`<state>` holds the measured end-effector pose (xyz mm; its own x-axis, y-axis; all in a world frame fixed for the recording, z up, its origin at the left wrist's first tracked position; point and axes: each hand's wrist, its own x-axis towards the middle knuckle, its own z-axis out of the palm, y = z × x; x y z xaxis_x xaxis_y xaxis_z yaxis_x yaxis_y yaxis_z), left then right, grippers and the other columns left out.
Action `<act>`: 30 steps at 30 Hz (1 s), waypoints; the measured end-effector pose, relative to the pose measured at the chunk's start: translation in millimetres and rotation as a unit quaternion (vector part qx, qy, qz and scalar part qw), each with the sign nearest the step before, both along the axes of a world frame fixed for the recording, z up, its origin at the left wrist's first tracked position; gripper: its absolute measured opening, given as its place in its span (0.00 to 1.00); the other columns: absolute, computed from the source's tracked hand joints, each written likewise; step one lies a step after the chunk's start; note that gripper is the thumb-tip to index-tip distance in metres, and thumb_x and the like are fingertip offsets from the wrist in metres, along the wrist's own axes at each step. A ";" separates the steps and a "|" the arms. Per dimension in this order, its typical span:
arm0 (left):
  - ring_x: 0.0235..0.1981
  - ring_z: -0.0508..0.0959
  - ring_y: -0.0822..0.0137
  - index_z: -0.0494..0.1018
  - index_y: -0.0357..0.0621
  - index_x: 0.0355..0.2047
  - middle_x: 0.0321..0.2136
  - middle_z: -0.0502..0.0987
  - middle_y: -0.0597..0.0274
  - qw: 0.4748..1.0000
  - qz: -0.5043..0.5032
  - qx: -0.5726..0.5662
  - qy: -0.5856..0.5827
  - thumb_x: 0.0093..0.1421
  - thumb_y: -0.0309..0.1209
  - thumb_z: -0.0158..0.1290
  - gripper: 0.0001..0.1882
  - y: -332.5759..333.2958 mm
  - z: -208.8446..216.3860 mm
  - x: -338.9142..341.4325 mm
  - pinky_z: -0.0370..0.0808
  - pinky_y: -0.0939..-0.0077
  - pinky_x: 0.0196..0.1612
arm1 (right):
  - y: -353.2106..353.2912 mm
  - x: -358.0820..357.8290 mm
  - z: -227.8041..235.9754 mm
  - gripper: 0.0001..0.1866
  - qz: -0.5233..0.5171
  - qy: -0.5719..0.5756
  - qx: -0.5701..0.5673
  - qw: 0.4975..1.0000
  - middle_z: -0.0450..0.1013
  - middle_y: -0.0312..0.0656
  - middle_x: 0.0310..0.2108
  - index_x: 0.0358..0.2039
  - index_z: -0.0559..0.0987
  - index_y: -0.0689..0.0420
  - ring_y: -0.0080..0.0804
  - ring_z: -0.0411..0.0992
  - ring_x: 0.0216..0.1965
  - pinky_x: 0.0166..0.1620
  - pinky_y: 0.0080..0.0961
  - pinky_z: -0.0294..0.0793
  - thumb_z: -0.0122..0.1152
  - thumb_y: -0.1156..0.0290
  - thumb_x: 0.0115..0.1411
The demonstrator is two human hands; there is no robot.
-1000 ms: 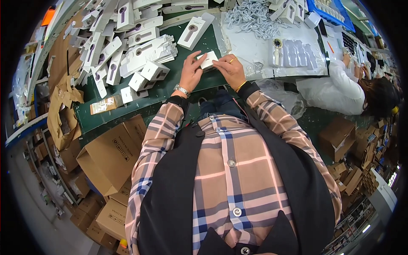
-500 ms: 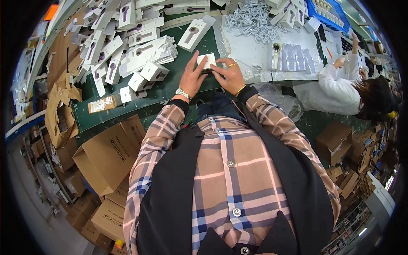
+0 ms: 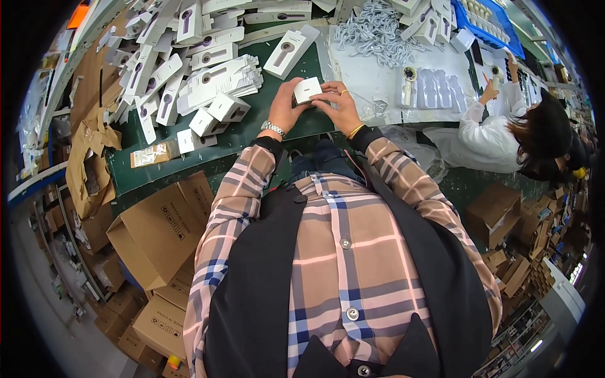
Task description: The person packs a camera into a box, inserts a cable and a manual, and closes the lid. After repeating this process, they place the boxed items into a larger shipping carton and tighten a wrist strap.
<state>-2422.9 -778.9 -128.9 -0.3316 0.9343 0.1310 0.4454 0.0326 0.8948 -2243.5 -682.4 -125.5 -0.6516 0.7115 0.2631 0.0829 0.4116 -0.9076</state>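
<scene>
Between my two hands, over the near part of the green table, is a small white carton (image 3: pixel 307 89) with its end panel facing up at me. My left hand (image 3: pixel 287 108) wraps its left side, thumb and fingers closed on it. From the right, my right hand (image 3: pixel 339 107) grips the carton's near right edge with fingertips and thumb. The carton's lower sides are mostly hidden by my hands. Just beyond it lies a long white printed box (image 3: pixel 290 50) with an open end flap. Stacked flat cartons (image 3: pixel 220 79) lie left of my hands.
More white boxes (image 3: pixel 167 94) pile up on the left of the green table (image 3: pixel 148 176). On the right are white cables (image 3: pixel 378 34), a clear plastic tray (image 3: pixel 435 88) and a blue crate (image 3: pixel 488 25). A co-worker (image 3: pixel 498 135) sits at right. Brown cardboard boxes (image 3: pixel 157 227) stand below left.
My fingers have moved from the top of the carton to its sides, and the carton is tilted up with its end facing me. The co-worker has shifted, arms moving nearer.
</scene>
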 end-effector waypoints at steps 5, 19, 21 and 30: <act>0.53 0.78 0.49 0.65 0.53 0.68 0.56 0.72 0.51 0.999 -0.007 -0.019 0.035 0.52 0.22 0.69 0.43 -2.1 -2.6 -0.5 0.80 0.63 0.51 | -3.3 -2.1 -10.4 0.08 -0.002 0.013 -0.009 1.000 0.70 0.41 0.50 0.39 0.88 0.54 0.36 0.72 0.54 0.58 0.31 0.71 0.75 0.73 0.57; 0.62 0.72 0.50 0.49 0.62 0.78 0.62 0.69 0.46 0.995 -0.070 -0.068 -0.028 0.55 0.28 0.60 0.52 -7.9 4.6 -11.0 0.77 0.66 0.56 | -14.5 -22.2 -33.0 0.09 -0.083 0.031 -0.070 0.994 0.66 0.43 0.49 0.24 0.81 0.57 0.39 0.68 0.53 0.58 0.31 0.70 0.77 0.72 0.48; 0.66 0.68 0.49 0.48 0.60 0.78 0.65 0.67 0.45 0.992 -0.086 -0.069 -0.065 0.57 0.28 0.57 0.50 -8.4 3.8 -12.3 0.73 0.64 0.62 | -15.2 -24.1 -37.2 0.11 -0.093 0.083 -0.199 0.972 0.66 0.44 0.48 0.23 0.79 0.58 0.39 0.67 0.54 0.59 0.32 0.69 0.77 0.72 0.47; 0.71 0.63 0.46 0.45 0.53 0.79 0.72 0.60 0.42 0.991 -0.122 -0.046 -0.024 0.66 0.34 0.47 0.42 -1.2 -10.7 -18.1 0.56 0.64 0.73 | -14.2 -19.1 -44.9 0.11 -0.075 0.053 -0.138 0.986 0.65 0.41 0.45 0.22 0.79 0.57 0.36 0.65 0.51 0.52 0.26 0.68 0.76 0.73 0.45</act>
<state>-2441.1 -780.1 -139.7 -0.0974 0.9948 0.0310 0.4070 0.0114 0.9134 -2262.6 -696.6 -170.4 -0.5124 0.8520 0.1072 0.0221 0.1379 -0.9902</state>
